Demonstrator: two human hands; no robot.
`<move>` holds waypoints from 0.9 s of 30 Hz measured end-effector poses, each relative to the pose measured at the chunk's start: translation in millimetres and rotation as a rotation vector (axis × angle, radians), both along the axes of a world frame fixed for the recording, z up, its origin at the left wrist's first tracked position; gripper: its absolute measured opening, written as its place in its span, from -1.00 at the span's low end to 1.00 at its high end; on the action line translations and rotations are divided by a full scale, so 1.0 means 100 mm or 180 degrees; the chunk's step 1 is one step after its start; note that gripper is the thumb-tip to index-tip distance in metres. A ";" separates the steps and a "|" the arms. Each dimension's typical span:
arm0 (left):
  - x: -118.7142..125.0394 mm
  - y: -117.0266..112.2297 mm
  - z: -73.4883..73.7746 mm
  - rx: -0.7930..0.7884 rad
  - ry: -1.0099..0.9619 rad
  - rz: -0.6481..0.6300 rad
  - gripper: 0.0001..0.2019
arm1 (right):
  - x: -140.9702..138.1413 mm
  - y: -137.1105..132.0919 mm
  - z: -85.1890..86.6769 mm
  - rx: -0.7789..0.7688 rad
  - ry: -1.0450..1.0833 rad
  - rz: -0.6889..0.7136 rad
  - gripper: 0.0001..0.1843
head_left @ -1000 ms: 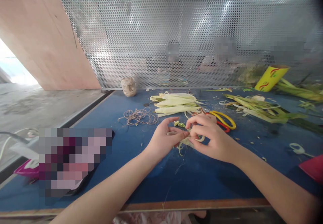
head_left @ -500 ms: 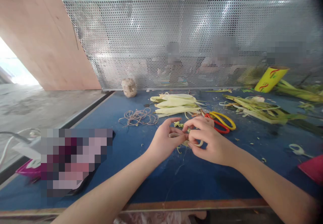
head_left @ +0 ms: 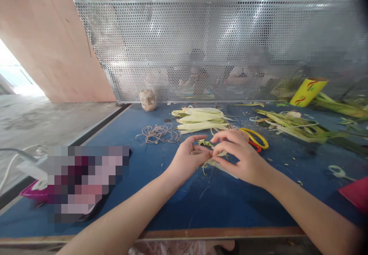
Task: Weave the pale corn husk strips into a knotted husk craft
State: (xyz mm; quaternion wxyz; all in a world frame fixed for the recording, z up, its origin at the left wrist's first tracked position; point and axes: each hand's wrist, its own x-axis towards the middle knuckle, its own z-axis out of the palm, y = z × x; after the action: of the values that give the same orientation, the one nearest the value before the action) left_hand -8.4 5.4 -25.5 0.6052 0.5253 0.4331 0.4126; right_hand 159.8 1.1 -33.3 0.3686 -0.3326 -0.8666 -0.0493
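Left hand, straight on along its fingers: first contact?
Probably the right hand: its fingertips sit just ahead of the left hand, close by the pale strip. Exact depth between them is unclear.

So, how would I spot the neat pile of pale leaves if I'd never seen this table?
Start at the perforated metal screen across the blue table. Between it and the person's left hand and right hand lies the pale leaf pile, just right of the tangled twine. Its leaves are paler and more neatly stacked than the greener, straggling leaves farther right.
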 end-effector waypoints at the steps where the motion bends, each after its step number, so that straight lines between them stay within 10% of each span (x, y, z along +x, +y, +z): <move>1: 0.00 0.00 0.00 -0.0019 -0.0034 0.0010 -0.54 | -0.01 0.00 0.00 0.0052 -0.0027 0.0030 -0.95; 27: -0.03 0.01 0.02 0.0142 0.0043 0.0097 -0.51 | 0.00 -0.02 0.02 0.0201 -0.0062 -0.0069 -0.90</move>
State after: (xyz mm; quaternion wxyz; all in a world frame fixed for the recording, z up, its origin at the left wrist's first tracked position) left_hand -11.4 6.1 -23.1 0.5840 0.5348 0.4358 0.4279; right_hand 159.9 -1.3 -31.8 0.3699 -0.3297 -0.8645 -0.0839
